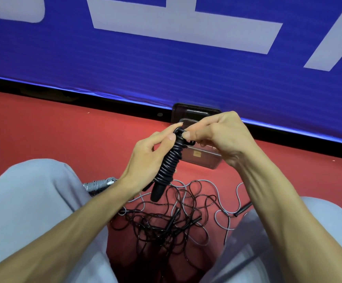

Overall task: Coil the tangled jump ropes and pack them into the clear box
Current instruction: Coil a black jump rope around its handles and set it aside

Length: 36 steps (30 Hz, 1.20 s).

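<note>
A black jump rope [167,166] is wound in tight turns round its handles and held up over the floor. My left hand [145,158] grips this bundle from the left. My right hand [217,137] pinches the rope's loose end at the bundle's top. Behind the hands the clear box [205,159] stands on the red floor, its lid [178,111] leaning against the wall. A tangle of black and grey ropes [170,219] lies on the floor between my knees. A coiled grey rope [98,184] rests by my left knee.
A blue banner with white shapes [166,64] covers the wall, with a black strip along its foot. My grey-trousered knees [35,193] frame the tangle on both sides. Loose black handles [243,209] lie among the ropes.
</note>
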### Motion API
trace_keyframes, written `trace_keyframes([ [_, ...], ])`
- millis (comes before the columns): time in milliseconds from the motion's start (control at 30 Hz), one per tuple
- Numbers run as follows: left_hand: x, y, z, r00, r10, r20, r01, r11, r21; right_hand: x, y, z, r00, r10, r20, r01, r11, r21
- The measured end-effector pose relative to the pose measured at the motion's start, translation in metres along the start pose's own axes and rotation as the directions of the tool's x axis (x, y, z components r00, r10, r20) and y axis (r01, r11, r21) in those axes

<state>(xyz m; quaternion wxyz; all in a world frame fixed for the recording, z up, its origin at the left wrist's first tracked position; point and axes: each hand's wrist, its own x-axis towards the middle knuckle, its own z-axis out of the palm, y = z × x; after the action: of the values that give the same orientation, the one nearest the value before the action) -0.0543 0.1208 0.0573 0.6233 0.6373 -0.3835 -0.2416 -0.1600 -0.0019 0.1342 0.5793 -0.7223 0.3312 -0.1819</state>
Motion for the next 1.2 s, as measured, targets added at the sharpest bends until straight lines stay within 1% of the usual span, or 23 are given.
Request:
trace_keyframes([
  [67, 0.001, -0.001, -0.002, 0.998, 0.054, 0.020, -0.056, 0.995, 0.086, 0.000, 0.002, -0.001, 1.000, 0.015, 0.004, -0.015, 1.000, 0.017],
  [133, 0.000, -0.002, -0.003, 0.996, 0.088, 0.029, -0.092, 0.984, 0.153, -0.001, 0.003, -0.001, 1.000, 0.030, -0.005, -0.030, 1.000, -0.010],
  [233, 0.001, -0.003, -0.006, 0.994, 0.103, 0.025, -0.106, 0.974, 0.198, -0.002, 0.003, 0.003, 0.999, 0.036, -0.015, -0.036, 0.999, -0.002],
  [300, 0.002, 0.000, -0.006, 0.996, 0.094, -0.008, -0.091, 0.981, 0.169, -0.002, 0.004, 0.007, 0.999, 0.012, -0.033, -0.011, 0.999, 0.036],
  [433, 0.004, 0.007, -0.007, 0.996, 0.059, -0.072, -0.058, 0.998, 0.026, 0.000, 0.011, 0.019, 0.995, -0.047, -0.091, 0.063, 0.982, 0.178],
  [567, 0.003, 0.007, -0.006, 0.998, 0.000, -0.056, -0.003, 0.999, -0.050, 0.004, 0.014, 0.021, 0.997, -0.028, -0.067, 0.044, 0.967, 0.249],
  [633, 0.003, 0.008, -0.007, 0.998, -0.019, -0.057, 0.015, 0.997, -0.076, 0.005, 0.013, 0.022, 0.998, -0.019, -0.052, 0.032, 0.966, 0.258],
  [733, 0.002, 0.008, -0.008, 0.998, -0.024, -0.058, 0.018, 0.995, -0.096, 0.003, 0.011, 0.023, 0.996, -0.041, -0.078, 0.056, 0.977, 0.206],
  [867, 0.001, 0.005, -0.007, 0.997, 0.020, -0.072, -0.022, 0.999, -0.024, 0.001, 0.009, 0.027, 0.988, -0.069, -0.141, 0.093, 0.980, 0.176],
  [1033, 0.000, 0.001, -0.007, 0.991, 0.120, -0.057, -0.107, 0.975, 0.194, 0.000, 0.012, 0.031, 0.974, -0.062, -0.218, 0.093, 0.987, 0.131],
  [1200, 0.000, -0.003, -0.007, 0.991, 0.133, -0.028, -0.122, 0.959, 0.257, 0.002, 0.018, 0.034, 0.967, -0.048, -0.252, 0.088, 0.985, 0.148],
])
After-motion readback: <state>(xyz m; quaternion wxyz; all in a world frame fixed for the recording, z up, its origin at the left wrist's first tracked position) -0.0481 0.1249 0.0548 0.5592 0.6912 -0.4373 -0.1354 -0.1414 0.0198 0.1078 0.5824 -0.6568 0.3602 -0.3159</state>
